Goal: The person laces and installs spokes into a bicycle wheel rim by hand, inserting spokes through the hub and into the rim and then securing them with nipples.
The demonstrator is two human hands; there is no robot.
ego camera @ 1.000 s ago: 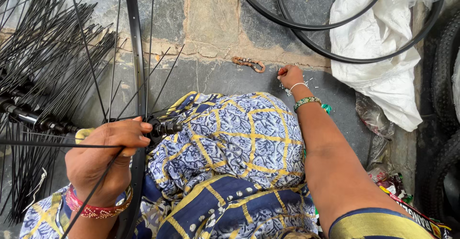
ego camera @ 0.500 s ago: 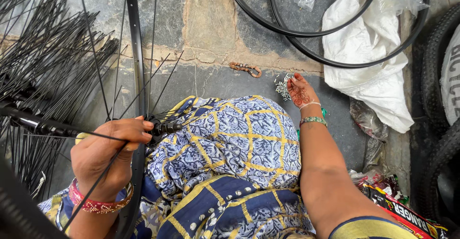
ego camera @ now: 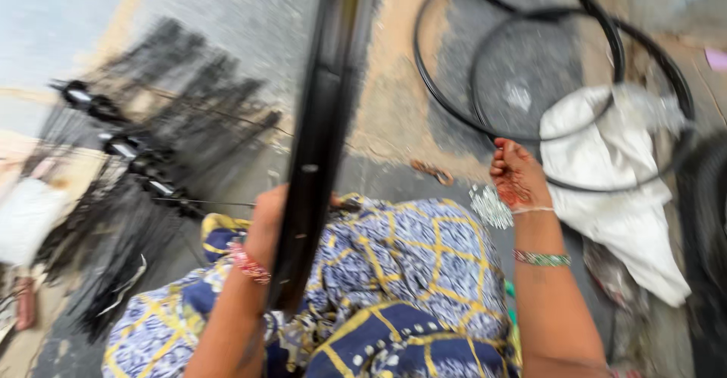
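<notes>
While L hand (ego camera: 266,223) grips 1 rim (ego camera: 318,143), R hand (ego camera: 516,177) raised, 2 hoops (ego camera: 485,124)

A white cloth or bag (ego camera: 613,196) lies crumpled on the grey stone floor (ego camera: 227,37) at the right, partly under two thin black hoops (ego camera: 454,105) that overlap each other. A blurred heap of black spokes (ego camera: 136,196) spreads across the left. A small reddish-brown object, perhaps a metal piece (ego camera: 433,170), lies near the middle.
</notes>
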